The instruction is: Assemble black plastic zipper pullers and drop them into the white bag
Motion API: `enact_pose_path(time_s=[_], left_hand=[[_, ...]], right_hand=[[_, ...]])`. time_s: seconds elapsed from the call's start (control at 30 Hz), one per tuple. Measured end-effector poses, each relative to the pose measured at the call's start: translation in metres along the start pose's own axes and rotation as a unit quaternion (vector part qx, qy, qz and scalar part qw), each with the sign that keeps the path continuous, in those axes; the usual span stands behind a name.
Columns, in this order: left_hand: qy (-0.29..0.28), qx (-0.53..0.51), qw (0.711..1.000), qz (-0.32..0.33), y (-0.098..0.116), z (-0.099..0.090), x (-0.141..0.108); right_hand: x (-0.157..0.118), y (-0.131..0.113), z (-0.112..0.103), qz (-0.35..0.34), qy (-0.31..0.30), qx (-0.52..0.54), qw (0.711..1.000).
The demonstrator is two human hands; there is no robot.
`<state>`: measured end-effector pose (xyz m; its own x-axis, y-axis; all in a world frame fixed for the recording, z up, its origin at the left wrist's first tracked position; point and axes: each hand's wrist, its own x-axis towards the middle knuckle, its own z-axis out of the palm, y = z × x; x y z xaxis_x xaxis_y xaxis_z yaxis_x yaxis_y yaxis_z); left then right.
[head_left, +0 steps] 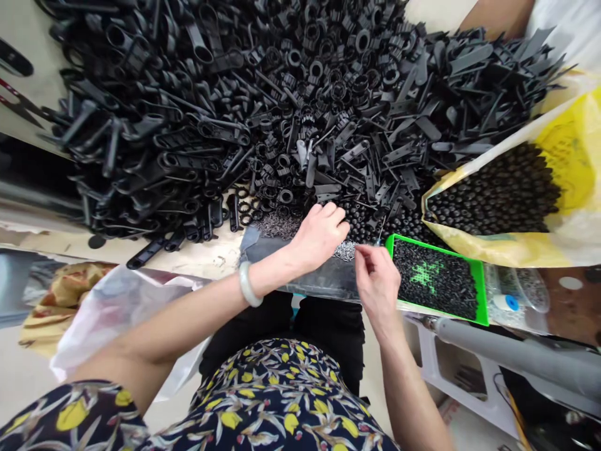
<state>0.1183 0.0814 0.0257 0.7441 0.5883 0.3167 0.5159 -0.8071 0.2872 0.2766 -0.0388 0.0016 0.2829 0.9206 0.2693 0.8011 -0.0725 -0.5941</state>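
- No words, brands or numbers can be read.
- Yellow bag (580,134), at right: darker yellow markings on its side, too unclear to make out.
- Tan bag (51,310), at lower left: reddish patches, illegible if they are print.

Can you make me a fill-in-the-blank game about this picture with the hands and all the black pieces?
1. The tray full of tiny black bits is bright ____.
2. A pale bracelet is worn on the person's ____ arm.
3. The shiny little pieces between the left hand and the right hand are ____ in colour.
4. The open bag of round black pieces is on the ____ side of the picture.

Missing words: green; left; silver; right.
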Motion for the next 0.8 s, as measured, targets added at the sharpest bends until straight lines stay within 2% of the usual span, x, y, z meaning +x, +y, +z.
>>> enact_pose_path(time_s=[0.07,0.17,0.3,0.43,0.53,0.63,0.7,0.8], left_hand=[[-0.02,0.0,1.0,-0.001,-0.001,0.003,0.019],[-0.036,-0.013,0.999,-0.007,-0.003,0.009,0.031],[-0.037,-0.062,0.997,-0.002,-0.007,0.014,0.032],[-0.043,-0.032,0.999,0.007,-0.007,0.004,0.027],[0.001,-0.071,0.997,-0.021,-0.005,-0.013,0.006],[0.057,-0.184,0.977,-0.087,0.003,-0.025,-0.033],[0.065,-0.231,0.964,-0.116,0.012,-0.023,-0.061],[0.097,-0.182,0.965,-0.161,0.024,-0.006,-0.092]], right_hand=[[-0.015,0.001,-0.003,-0.006,-0.029,-0.026,0.999],[-0.026,0.001,-0.001,-0.015,-0.058,-0.062,0.996],[-0.023,0.003,0.006,-0.017,-0.064,-0.07,0.995],[-0.018,0.008,0.013,-0.002,-0.062,-0.082,0.995],[-0.018,0.01,0.015,-0.015,-0.05,-0.085,0.995],[-0.018,0.009,0.016,-0.034,-0.05,-0.09,0.994],[-0.016,0.007,0.015,-0.027,-0.065,-0.095,0.993],[-0.012,0.005,0.014,-0.012,-0.091,-0.11,0.99]])
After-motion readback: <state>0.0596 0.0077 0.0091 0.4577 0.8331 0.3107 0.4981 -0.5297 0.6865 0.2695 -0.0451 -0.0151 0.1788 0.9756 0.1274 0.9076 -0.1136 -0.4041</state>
